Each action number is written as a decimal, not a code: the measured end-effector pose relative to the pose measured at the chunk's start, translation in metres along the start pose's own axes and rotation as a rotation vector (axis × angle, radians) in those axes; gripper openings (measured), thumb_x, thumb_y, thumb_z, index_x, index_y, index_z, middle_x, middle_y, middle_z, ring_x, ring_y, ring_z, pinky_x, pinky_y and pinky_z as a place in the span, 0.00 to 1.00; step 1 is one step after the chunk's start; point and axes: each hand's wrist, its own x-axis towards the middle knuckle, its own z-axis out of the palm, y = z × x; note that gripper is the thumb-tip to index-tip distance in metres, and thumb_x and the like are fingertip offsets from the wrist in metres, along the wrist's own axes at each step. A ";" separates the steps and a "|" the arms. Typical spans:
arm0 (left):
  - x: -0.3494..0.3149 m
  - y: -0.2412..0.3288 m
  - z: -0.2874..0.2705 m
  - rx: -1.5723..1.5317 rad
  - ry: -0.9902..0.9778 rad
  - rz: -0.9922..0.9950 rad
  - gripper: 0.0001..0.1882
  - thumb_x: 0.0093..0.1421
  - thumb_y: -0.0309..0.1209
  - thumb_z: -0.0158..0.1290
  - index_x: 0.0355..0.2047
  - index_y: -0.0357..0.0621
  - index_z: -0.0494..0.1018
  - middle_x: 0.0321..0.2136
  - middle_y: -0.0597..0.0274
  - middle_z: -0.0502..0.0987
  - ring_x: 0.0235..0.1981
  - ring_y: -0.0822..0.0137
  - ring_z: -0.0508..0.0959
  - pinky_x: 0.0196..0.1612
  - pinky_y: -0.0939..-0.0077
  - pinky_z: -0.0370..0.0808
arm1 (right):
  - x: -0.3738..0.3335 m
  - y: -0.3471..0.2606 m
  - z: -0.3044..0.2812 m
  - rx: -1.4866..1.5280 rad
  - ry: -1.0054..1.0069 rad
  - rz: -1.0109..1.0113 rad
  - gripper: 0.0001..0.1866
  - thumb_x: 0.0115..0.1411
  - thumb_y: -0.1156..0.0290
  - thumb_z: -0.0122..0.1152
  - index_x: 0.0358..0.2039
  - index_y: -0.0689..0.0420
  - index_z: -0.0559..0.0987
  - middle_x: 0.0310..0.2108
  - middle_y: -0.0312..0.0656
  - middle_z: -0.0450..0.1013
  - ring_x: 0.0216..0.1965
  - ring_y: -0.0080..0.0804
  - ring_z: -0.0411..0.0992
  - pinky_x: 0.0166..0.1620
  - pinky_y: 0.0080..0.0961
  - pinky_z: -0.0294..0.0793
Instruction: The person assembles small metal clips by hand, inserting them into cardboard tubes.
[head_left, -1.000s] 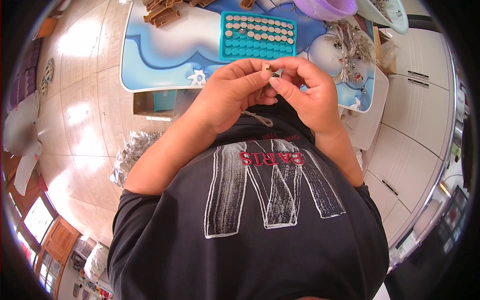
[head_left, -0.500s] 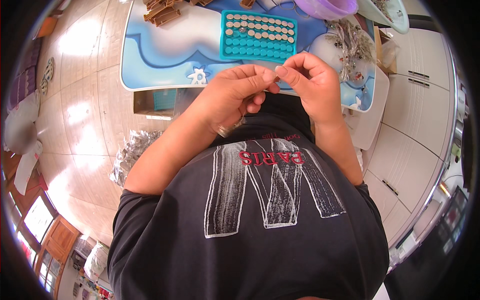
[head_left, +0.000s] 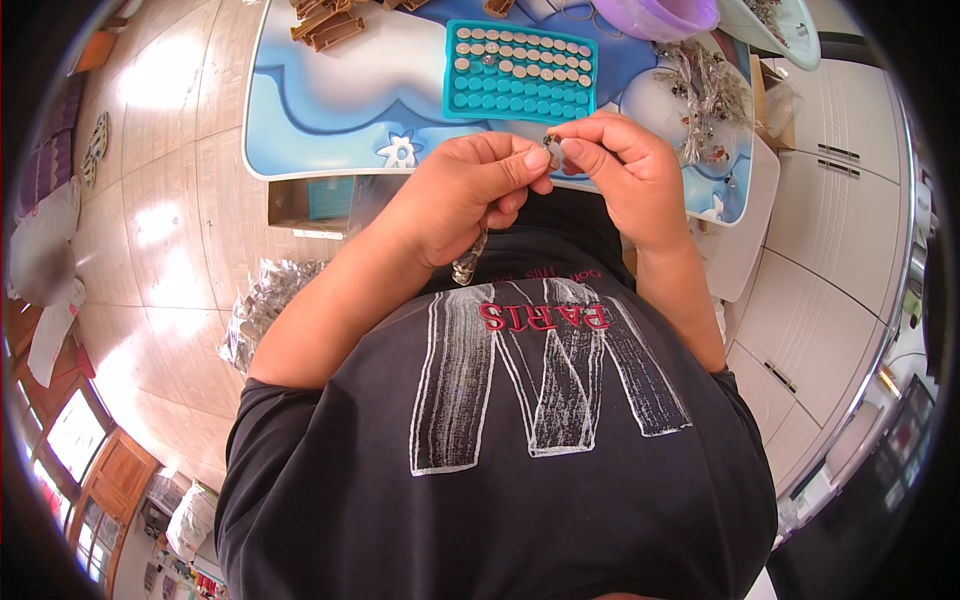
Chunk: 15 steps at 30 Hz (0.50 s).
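Note:
In front of my chest, my left hand (head_left: 478, 185) is closed, thumb against fingers, on a small dark beaded piece (head_left: 553, 143). It looks like jewellery, its exact kind too small to tell. The right hand (head_left: 628, 172) pinches the other side of that piece between thumb and fingertip. A crumpled silvery strip (head_left: 467, 262) hangs below my left palm; its upper end is hidden. Just beyond the hands lies a teal tray (head_left: 522, 104) of round wells, its far rows holding round whitish discs (head_left: 519, 55).
Tangled silvery strands with small charms (head_left: 705, 95) lie at the table's right. A purple bowl (head_left: 655, 18) and a pale green basket (head_left: 795, 35) stand behind them. Brown pieces (head_left: 325, 28) sit far left on the blue table (head_left: 300, 125). Silvery crumpled material (head_left: 265, 300) is below, left.
My hands have moved slightly apart, and the beaded piece now shows between the fingertips. More of the silvery strip hangs below my left hand.

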 end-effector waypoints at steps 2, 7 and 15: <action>0.001 -0.001 0.000 0.028 0.014 0.034 0.11 0.63 0.35 0.48 0.33 0.38 0.71 0.27 0.67 0.70 0.18 0.82 0.60 0.18 0.90 0.55 | -0.002 -0.001 0.006 0.028 0.070 0.004 0.08 0.54 0.75 0.61 0.34 0.63 0.78 0.27 0.38 0.74 0.29 0.22 0.71 0.32 0.18 0.69; 0.000 -0.002 0.002 0.111 0.074 0.102 0.13 0.64 0.36 0.45 0.35 0.37 0.71 0.27 0.66 0.71 0.18 0.80 0.60 0.19 0.87 0.56 | -0.003 -0.004 0.007 -0.191 0.111 -0.128 0.04 0.53 0.77 0.60 0.30 0.63 0.76 0.25 0.41 0.74 0.27 0.27 0.71 0.30 0.21 0.69; 0.004 -0.004 -0.005 -0.184 0.097 0.141 0.17 0.65 0.34 0.41 0.49 0.36 0.67 0.33 0.65 0.73 0.34 0.74 0.72 0.37 0.80 0.71 | 0.005 -0.014 0.007 -0.261 0.110 -0.428 0.04 0.51 0.79 0.60 0.26 0.62 0.73 0.29 0.41 0.70 0.31 0.33 0.69 0.34 0.23 0.69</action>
